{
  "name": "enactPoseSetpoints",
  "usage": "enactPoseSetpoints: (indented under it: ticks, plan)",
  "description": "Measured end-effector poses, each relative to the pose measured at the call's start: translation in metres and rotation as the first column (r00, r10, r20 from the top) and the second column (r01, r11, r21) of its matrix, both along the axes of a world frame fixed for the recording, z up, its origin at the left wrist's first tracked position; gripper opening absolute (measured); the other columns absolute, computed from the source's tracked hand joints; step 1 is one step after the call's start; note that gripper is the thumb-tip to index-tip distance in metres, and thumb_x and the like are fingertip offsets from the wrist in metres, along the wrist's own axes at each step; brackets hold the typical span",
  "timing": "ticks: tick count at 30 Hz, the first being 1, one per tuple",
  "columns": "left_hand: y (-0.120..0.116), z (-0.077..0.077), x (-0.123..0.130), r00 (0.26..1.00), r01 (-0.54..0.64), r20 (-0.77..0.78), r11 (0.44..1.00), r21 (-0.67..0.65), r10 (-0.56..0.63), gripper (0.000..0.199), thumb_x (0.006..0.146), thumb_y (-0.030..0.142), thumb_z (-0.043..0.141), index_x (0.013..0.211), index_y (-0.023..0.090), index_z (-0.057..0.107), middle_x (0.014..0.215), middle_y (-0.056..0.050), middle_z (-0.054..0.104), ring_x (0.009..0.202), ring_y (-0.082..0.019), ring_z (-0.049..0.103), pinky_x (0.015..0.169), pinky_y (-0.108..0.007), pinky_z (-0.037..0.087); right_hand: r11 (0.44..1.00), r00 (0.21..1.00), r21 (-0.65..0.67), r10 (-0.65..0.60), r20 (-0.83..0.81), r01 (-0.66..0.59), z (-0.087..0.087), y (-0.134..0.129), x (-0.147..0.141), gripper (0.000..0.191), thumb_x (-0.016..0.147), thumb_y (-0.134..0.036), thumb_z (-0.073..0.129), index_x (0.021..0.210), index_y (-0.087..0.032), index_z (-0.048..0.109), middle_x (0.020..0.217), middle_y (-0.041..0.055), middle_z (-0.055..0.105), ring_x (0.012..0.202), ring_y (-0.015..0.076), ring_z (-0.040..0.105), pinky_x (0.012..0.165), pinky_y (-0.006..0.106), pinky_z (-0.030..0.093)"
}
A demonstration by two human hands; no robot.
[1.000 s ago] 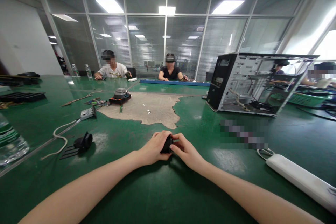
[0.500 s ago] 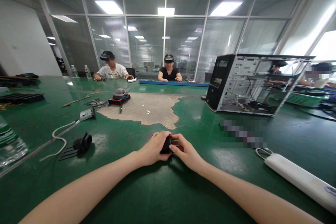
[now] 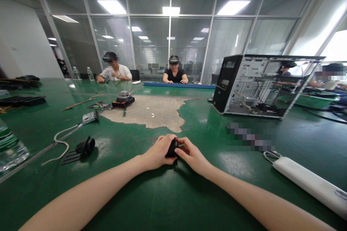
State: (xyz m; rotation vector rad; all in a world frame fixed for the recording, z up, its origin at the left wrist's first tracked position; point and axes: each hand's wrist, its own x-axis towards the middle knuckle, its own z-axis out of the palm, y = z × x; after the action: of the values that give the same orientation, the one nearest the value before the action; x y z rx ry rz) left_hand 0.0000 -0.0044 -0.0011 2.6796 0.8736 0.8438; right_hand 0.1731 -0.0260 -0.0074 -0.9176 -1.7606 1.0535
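Just above the green tabletop [image 3: 173, 195], both my hands meet on a small black plastic part [image 3: 171, 149]. My left hand [image 3: 159, 151] wraps over its left side and top, hiding much of it. On the other side, my right hand [image 3: 191, 153] grips its right edge with the thumb and fingertips. The part's exact kind cannot be made out. Farther left lies another black plastic piece [image 3: 86, 146] with a round end and long prongs. Beyond my hands is a worn beige patch [image 3: 162, 110] in the table's surface.
An opened computer case [image 3: 221, 85] stands at the right, with a white power strip [image 3: 309, 184] nearer. At left are a water bottle [image 3: 11, 144], a metal bracket with a cable [image 3: 90, 117] and a heatsink fan [image 3: 123, 97]. Two people sit across the table.
My hands keep almost the same hold and place on the black part. Across the table, the person on the left has raised a hand toward their chest.
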Motion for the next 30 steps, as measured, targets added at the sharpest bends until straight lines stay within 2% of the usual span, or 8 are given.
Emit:
enactPoseSetpoints:
  ticks: [3, 8, 12, 15, 17, 22, 27, 30]
  plan:
    - [-0.0006, -0.0003, -0.0002, 1.0, -0.007, 0.004, 1.0, -0.002, 0.007, 0.062, 0.065, 0.016, 0.062, 0.117, 0.022, 0.03, 0.111, -0.005, 0.049, 0.104, -0.022, 0.047, 0.092, -0.038, 0.032, 1.0, 1.0, 0.011, 0.021, 0.0, -0.021, 0.0015, -0.0018, 0.0001, 0.019, 0.079, -0.027, 0.055, 0.094, -0.021, 0.046, 0.089, 0.0009, 0.054, 0.079, 0.0138, 0.059, 0.071, 0.03, 0.051]
    - [-0.0015, 0.0001, 0.001, 1.0, -0.007, 0.019, 1.0, -0.004, 0.007, 0.059, 0.066, 0.018, 0.062, 0.116, 0.021, 0.03, 0.11, -0.006, 0.05, 0.104, -0.023, 0.047, 0.091, -0.038, 0.033, 0.993, 0.999, 0.107, -0.046, -0.011, 0.047, 0.0011, -0.0009, -0.0003, 0.015, 0.078, -0.028, 0.055, 0.09, -0.021, 0.05, 0.095, 0.0019, 0.053, 0.087, 0.015, 0.057, 0.077, 0.031, 0.05]
    - [-0.0015, 0.0012, 0.0018, 1.0, -0.004, 0.027, 1.0, -0.016, 0.004, 0.06, 0.065, 0.017, 0.062, 0.116, 0.022, 0.031, 0.109, -0.005, 0.05, 0.1, -0.022, 0.048, 0.091, -0.038, 0.033, 0.998, 0.999, 0.038, -0.041, -0.015, 0.042, 0.0003, 0.0014, -0.0007, 0.021, 0.078, -0.026, 0.055, 0.096, -0.021, 0.047, 0.098, 0.0033, 0.055, 0.089, 0.016, 0.057, 0.076, 0.032, 0.05]
    - [-0.0015, 0.0018, 0.0018, 1.0, -0.01, 0.025, 0.999, -0.031, 0.011, 0.058, 0.064, 0.017, 0.062, 0.114, 0.022, 0.032, 0.106, -0.005, 0.05, 0.098, -0.022, 0.048, 0.09, -0.038, 0.034, 1.0, 1.0, -0.008, -0.003, -0.009, 0.003, 0.0016, 0.0007, -0.0008, 0.021, 0.079, -0.026, 0.053, 0.098, -0.021, 0.046, 0.095, 0.0032, 0.055, 0.082, 0.0149, 0.058, 0.073, 0.032, 0.05]
    - [-0.0014, 0.0019, 0.0016, 1.0, -0.015, 0.021, 0.999, -0.031, 0.015, 0.058, 0.063, 0.015, 0.061, 0.113, 0.021, 0.032, 0.105, -0.005, 0.05, 0.097, -0.022, 0.048, 0.089, -0.038, 0.034, 1.0, 1.0, 0.0, 0.009, -0.003, -0.009, 0.0031, -0.0006, -0.0007, 0.02, 0.078, -0.026, 0.055, 0.096, -0.021, 0.047, 0.092, 0.0021, 0.055, 0.081, 0.0148, 0.058, 0.071, 0.031, 0.05]
    - [-0.0003, 0.0017, 0.0019, 1.0, -0.015, 0.014, 1.0, -0.013, 0.015, 0.058, 0.064, 0.017, 0.062, 0.113, 0.021, 0.031, 0.104, -0.005, 0.049, 0.096, -0.022, 0.047, 0.088, -0.038, 0.034, 0.994, 0.998, 0.097, -0.056, -0.011, 0.057, 0.0045, -0.0007, -0.0005, 0.016, 0.076, -0.026, 0.057, 0.09, -0.02, 0.051, 0.097, 0.0031, 0.053, 0.093, 0.0172, 0.055, 0.075, 0.03, 0.049]
    - [0.0002, 0.0004, 0.0023, 1.0, -0.023, 0.019, 1.0, -0.011, 0.024, 0.057, 0.064, 0.017, 0.061, 0.112, 0.021, 0.031, 0.103, -0.005, 0.048, 0.096, -0.022, 0.048, 0.087, -0.037, 0.034, 1.0, 0.999, 0.002, -0.028, -0.043, 0.028, 0.0018, 0.0021, -0.001, 0.022, 0.077, -0.027, 0.056, 0.096, -0.021, 0.046, 0.098, 0.0041, 0.053, 0.091, 0.0171, 0.056, 0.071, 0.03, 0.051]
    - [-0.0002, -0.0002, 0.0018, 0.999, -0.027, 0.017, 1.0, -0.012, 0.027, 0.057, 0.064, 0.017, 0.06, 0.113, 0.022, 0.031, 0.105, -0.005, 0.047, 0.098, -0.022, 0.047, 0.089, -0.038, 0.034, 1.0, 1.0, -0.008, 0.008, -0.021, -0.008, 0.0017, 0.0011, -0.0009, 0.02, 0.079, -0.027, 0.055, 0.095, -0.02, 0.047, 0.094, 0.0033, 0.054, 0.087, 0.0162, 0.057, 0.071, 0.03, 0.051]
